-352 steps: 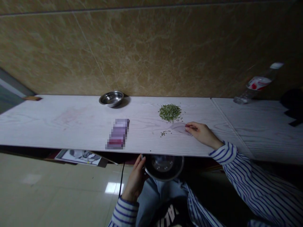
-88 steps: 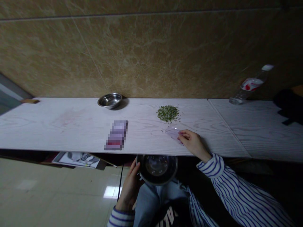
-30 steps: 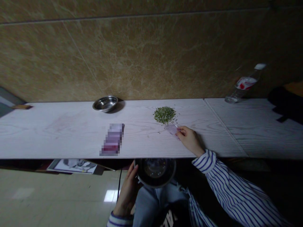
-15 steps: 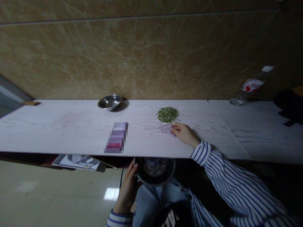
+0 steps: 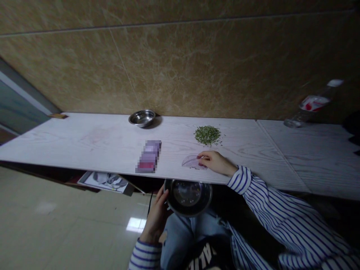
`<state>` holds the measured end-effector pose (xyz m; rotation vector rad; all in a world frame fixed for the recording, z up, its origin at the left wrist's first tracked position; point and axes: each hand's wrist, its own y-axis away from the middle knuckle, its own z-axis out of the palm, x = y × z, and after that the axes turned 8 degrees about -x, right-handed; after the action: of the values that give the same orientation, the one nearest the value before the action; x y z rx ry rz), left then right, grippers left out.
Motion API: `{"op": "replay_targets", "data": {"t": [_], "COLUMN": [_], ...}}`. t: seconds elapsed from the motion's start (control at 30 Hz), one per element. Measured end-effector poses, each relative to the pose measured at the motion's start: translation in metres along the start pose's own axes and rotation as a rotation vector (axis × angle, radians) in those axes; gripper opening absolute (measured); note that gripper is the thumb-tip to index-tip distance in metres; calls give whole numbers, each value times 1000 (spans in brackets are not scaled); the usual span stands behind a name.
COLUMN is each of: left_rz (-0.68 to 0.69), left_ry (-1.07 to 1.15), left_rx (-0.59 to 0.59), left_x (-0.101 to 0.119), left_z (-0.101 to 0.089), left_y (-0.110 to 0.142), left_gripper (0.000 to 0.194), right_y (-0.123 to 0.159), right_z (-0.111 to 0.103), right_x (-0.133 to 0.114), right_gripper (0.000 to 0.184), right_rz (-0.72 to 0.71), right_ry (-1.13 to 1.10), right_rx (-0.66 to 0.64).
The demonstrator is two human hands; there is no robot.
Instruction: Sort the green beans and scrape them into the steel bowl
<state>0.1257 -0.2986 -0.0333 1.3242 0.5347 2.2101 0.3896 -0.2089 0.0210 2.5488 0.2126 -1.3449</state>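
My right hand (image 5: 217, 162) pinches a thin, translucent purple scraper (image 5: 190, 161) with a curved edge and draws it over the white wood-grain table (image 5: 174, 131). A few small green bits lie along the scraper's front side. Just behind that hand is a loose pile of small green pieces (image 5: 207, 135); scraper and pile are apart. Below the table's front edge, my left hand (image 5: 158, 214) grips the left side of a dark round metal bowl (image 5: 207, 202), tilted upward over my lap. A few pale specks show inside it, too small to identify.
A small steel bowl (image 5: 142, 118) stands near the wall. A pixelated purple oblong thing (image 5: 149, 156) lies left of the scraper. At the back right stands a clear plastic bottle (image 5: 313, 103). Under the table, an open drawer (image 5: 104, 182) holds papers or cables.
The scraper has moved away from the pile, toward the table's front edge and slightly left. My left hand still holds the dark bowl under the edge. The camera view has shifted a little.
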Motion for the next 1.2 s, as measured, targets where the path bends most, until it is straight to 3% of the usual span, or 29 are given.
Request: {"op": "replay_targets", "data": {"t": [0.27, 0.4, 0.57, 0.77, 0.97, 1.2], "left_rz": [21, 9, 12, 10, 3, -41], "left_ry": [-36, -63, -91, -134, -182, -216], "left_rx": [-37, -33, 4, -32, -48, -46], "left_x": [-13, -24, -34, -39, -33, -30], "left_z": [4, 3, 9, 27, 32, 28], "left_y": [17, 25, 30, 26, 21, 18], "left_gripper": [55, 56, 58, 58, 59, 59], "right_y": [43, 54, 67, 89, 104, 98], "right_z": [17, 15, -4, -39, -66, -84], "right_x": [-17, -13, 4, 26, 45, 58], "right_gripper": [19, 15, 16, 29, 41, 44], "right_rz": [-29, -32, 2, -11, -30, -32], "right_ry": [2, -109, -208, -233, -242, -287], "right_rx": [-78, -27, 110, 260, 340, 385]}}
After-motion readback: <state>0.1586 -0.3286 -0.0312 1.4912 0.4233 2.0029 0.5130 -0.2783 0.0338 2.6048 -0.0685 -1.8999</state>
